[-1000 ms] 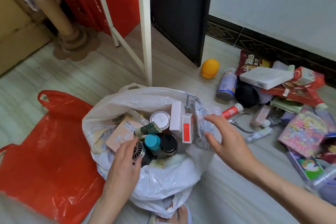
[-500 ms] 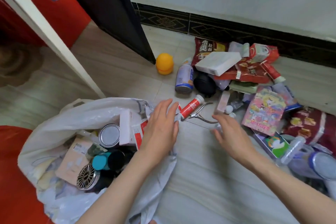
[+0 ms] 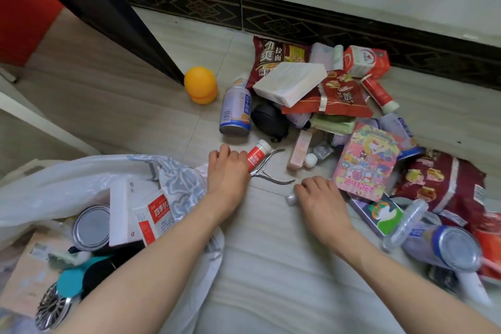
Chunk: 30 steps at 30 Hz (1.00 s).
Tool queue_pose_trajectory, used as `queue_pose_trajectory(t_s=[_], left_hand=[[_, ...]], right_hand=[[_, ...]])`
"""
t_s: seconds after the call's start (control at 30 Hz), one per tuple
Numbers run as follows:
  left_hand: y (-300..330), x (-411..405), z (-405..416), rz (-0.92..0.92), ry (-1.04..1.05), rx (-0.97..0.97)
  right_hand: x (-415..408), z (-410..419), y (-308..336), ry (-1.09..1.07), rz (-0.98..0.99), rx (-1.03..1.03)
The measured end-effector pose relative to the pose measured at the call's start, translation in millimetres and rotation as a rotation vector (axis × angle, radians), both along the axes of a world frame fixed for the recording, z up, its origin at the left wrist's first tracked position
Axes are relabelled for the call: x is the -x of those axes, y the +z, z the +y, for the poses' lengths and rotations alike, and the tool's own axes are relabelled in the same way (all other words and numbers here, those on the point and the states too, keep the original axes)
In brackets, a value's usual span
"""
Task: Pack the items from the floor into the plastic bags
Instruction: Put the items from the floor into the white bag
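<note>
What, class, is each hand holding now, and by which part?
Left hand closes on the red bottle at its lower end. Right hand covers a small white bottle; the grip is hidden.

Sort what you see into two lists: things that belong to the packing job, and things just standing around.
Part of the job:
white plastic bag, already part filled
red and white bottle at the left hand
metal nippers
small clear bottle under the right hand
blue can
white box
noodle packet
orange container

Just there:
dark door
patterned skirting

Noodle packet (image 3: 276, 58) reads 拉面; medicine box (image 3: 154, 218) 四季.
</note>
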<state>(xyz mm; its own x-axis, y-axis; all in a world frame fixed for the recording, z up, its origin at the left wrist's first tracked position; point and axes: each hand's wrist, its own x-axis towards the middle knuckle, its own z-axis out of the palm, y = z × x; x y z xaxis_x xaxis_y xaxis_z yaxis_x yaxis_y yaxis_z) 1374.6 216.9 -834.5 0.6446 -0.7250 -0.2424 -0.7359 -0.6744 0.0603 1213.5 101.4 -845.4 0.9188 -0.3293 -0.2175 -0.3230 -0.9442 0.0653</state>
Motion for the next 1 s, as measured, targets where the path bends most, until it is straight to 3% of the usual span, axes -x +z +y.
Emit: queue_pose_trajectory(t_s=[0.2,0.53,0.7,0.83,1.0], left_hand=[[5.9,13.6,8.6,0.003,0.035,0.222],[84.6,33.9,72.4,0.156,0.22,0.589],[130.8,28.7,138.1,0.138,0.375,0.714],[139.0,19.2,217.1,0.061,0.668,0.687],[128.0,4.5,287.9,0.019,0.872,0.492]], right_hand=[[0.0,7.3,16.0,-0.084,-0.016,-0.12],[-7.3,70.5,78.3,-0.696,-0.282,-1.162],[-31.7,113.8,120.5,-0.536,-0.268,-1.278],[-60.2,152.8,143.9,-0.323,-0.173,-1.339],[-121.6,186.9,152.9,-0.092,-0.062,-1.093]])
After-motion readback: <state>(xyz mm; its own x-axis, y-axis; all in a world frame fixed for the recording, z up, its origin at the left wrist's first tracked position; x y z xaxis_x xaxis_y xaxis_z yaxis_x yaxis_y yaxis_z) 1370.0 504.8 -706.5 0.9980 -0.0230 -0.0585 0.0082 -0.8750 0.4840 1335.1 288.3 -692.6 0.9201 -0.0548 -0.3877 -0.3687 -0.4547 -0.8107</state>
